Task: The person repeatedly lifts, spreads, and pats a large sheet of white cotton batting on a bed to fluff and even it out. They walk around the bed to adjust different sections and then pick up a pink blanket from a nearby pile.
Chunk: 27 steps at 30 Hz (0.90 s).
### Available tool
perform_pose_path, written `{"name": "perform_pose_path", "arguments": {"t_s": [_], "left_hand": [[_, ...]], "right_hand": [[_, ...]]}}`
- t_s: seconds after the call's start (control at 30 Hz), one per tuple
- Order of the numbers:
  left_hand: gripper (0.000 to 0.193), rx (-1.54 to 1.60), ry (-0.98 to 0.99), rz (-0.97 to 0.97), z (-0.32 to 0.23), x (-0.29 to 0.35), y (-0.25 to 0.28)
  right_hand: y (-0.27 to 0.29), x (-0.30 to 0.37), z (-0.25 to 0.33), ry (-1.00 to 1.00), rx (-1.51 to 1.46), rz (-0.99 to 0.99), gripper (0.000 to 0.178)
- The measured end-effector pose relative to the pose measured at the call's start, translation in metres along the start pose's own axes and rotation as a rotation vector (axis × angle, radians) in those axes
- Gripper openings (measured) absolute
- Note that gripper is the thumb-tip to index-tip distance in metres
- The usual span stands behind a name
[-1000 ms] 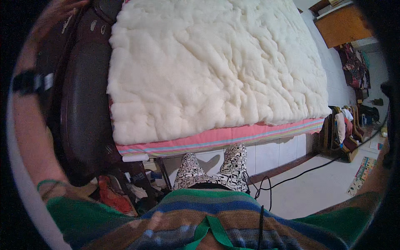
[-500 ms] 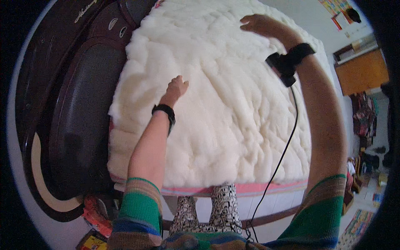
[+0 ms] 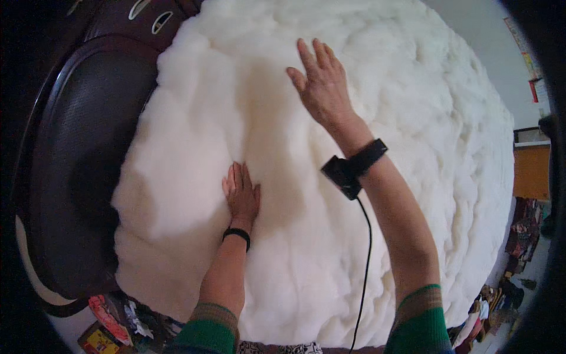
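A thick, fluffy layer of white batting (image 3: 306,236) covers the bed, its surface lumpy and creased. My left hand (image 3: 241,192) lies flat on it, left of the middle, fingers stretched out. Farther off and to the right, my right hand (image 3: 321,82) is over the batting with its fingers spread; whether it touches the surface I cannot tell. Neither hand holds anything. A black strap with a small dark device (image 3: 344,177) sits on my right wrist, and a black cable (image 3: 368,248) runs from it toward me. My left wrist wears a black band (image 3: 237,235).
On the left stands a dark headboard (image 3: 94,153) with a padded panel. Red and white items (image 3: 112,318) lie on the floor at the lower left. Clothes (image 3: 525,230) and other piled items line the right side, near a wooden panel (image 3: 532,171).
My right hand has swung from the far right back toward the middle. My left hand has come nearer and flattened onto the batting. The view has moved closer over the bed.
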<state>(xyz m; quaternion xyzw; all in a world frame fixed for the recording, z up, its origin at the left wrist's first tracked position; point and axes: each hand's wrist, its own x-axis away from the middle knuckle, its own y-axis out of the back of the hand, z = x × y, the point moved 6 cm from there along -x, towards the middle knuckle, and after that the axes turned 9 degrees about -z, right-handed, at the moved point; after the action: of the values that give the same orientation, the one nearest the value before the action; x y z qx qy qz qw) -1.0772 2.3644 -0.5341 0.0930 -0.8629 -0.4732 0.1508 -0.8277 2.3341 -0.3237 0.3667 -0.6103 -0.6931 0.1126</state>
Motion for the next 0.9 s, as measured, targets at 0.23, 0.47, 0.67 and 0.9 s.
{"name": "perform_pose_path", "arguments": {"t_s": [0.23,0.47,0.67,0.9], "left_hand": [[0.075,-0.067,0.03,0.125,-0.004,-0.043,-0.048],[0.072,-0.051,0.067,0.26,0.004,-0.057,-0.05],[0.07,-0.063,0.08,0.325,0.027,-0.064,-0.036],[0.066,0.019,-0.003,0.081,0.027,-0.085,-0.018]], "right_hand": [[-0.166,0.052,-0.108,0.08,0.173,0.272,0.057],[-0.15,0.015,-0.114,-0.205,-0.093,0.686,0.047],[-0.171,-0.09,-0.081,-0.018,-0.075,0.204,0.05],[-0.246,-0.042,-0.119,-0.061,0.107,0.598,0.054]]}}
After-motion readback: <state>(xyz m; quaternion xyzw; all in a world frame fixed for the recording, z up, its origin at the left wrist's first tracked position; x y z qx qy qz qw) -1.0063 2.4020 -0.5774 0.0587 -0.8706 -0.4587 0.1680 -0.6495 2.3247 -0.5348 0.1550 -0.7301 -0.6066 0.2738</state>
